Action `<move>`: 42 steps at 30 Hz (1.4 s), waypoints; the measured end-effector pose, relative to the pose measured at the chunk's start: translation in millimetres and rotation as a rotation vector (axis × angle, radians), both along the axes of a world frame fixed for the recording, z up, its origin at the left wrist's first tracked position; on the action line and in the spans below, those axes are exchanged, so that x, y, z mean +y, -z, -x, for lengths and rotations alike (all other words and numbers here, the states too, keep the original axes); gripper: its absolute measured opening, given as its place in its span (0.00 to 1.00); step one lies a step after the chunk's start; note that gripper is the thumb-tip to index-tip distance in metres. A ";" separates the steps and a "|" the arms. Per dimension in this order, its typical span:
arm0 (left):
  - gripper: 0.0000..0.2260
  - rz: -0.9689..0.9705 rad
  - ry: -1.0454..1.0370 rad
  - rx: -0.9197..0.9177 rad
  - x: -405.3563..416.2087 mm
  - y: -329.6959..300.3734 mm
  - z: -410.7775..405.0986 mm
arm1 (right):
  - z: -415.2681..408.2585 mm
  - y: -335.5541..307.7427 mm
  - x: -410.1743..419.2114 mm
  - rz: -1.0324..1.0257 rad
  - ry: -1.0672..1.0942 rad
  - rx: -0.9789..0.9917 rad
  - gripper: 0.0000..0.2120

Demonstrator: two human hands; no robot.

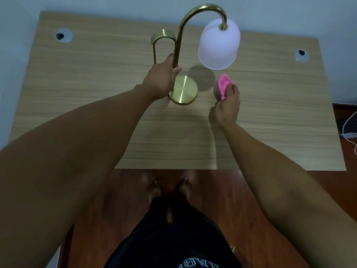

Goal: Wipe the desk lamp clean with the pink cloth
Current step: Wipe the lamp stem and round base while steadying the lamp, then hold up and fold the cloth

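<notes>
The desk lamp [193, 45] stands near the middle of the wooden surface [77, 93], its round brass base [185, 89] toward the person and its white shade [219, 44] hanging to the right. The left hand [164, 76] grasps the brass stem just above the base, steadying it. The right hand [228, 105] pinches the bunched pink cloth [224, 86] just below the shade, apart from the lamp. Wiping looks about to begin; the next move calls for lifting the cloth onto the shade or stem and rubbing while the left hand braces.
</notes>
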State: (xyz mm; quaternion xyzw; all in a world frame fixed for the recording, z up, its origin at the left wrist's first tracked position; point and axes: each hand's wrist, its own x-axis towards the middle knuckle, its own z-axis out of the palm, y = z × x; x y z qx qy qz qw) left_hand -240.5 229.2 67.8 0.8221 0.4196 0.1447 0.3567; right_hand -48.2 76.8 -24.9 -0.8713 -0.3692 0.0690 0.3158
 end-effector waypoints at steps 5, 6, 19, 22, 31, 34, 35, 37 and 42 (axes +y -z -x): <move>0.12 0.063 -0.009 0.025 -1.4 -5.1 0.4 | 26.4 -28.6 8.9 -0.352 0.278 0.744 0.16; 0.12 0.081 -0.008 0.032 -2.4 -7.7 0.5 | 28.7 -32.2 9.0 -0.356 0.332 0.822 0.15; 0.11 0.665 -0.147 -0.132 -70.0 -17.5 11.1 | 39.1 -94.5 -38.0 -0.281 0.135 1.684 0.27; 0.09 0.901 -0.166 -0.252 -87.8 -27.9 11.2 | 39.0 -105.7 -50.2 -0.273 0.056 1.725 0.28; 0.04 1.064 -0.150 -0.303 -113.6 -19.7 3.9 | 14.8 -129.6 -84.5 -0.146 0.042 1.579 0.16; 0.04 1.050 -0.080 -0.267 -125.9 -20.5 -13.5 | -3.7 -129.4 -93.5 -0.096 0.019 1.563 0.11; 0.06 1.037 -0.074 -0.254 -131.7 -21.6 -20.8 | -11.8 -128.2 -97.2 -0.083 0.015 1.560 0.12; 0.07 0.995 -0.089 -0.249 -146.7 -23.3 -37.2 | -31.8 -124.9 -107.4 -0.041 -0.004 1.549 0.13; 0.08 0.927 -0.174 -0.254 -180.7 -11.4 -81.6 | -89.7 -112.2 -132.1 0.160 -0.038 1.402 0.08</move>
